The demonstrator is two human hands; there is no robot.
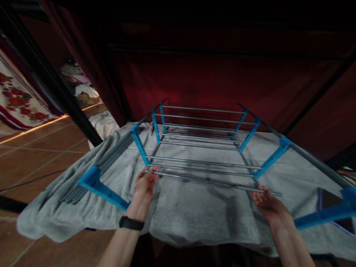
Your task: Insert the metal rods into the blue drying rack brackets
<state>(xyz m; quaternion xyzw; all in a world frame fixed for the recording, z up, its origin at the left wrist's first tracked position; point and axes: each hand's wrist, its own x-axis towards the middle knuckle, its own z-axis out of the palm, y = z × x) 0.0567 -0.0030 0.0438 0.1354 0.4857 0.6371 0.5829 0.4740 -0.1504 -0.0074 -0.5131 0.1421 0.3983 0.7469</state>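
Observation:
A loose grey metal rod [211, 182] spans between my two hands. My left hand [146, 185], with a black band on its wrist, has its fingers closed round the rod's left end. Near the other end, my right hand [267, 202] pinches the same rod. Just beyond it lies a partly assembled rack with blue plastic brackets [140, 146] on both sides. Several metal crossbars [203, 161] join the farther brackets. The nearest brackets, a left one [104, 191] and a right one [324, 215], have no crossbar between them.
A grey blanket [194, 218] covers the surface under the rack. Several spare rods [111, 157] lie together at the left. A dark flat object with a purple edge [333, 207] lies at the right. Behind hangs a red curtain [183, 81]; tiled floor [52, 159] shows left.

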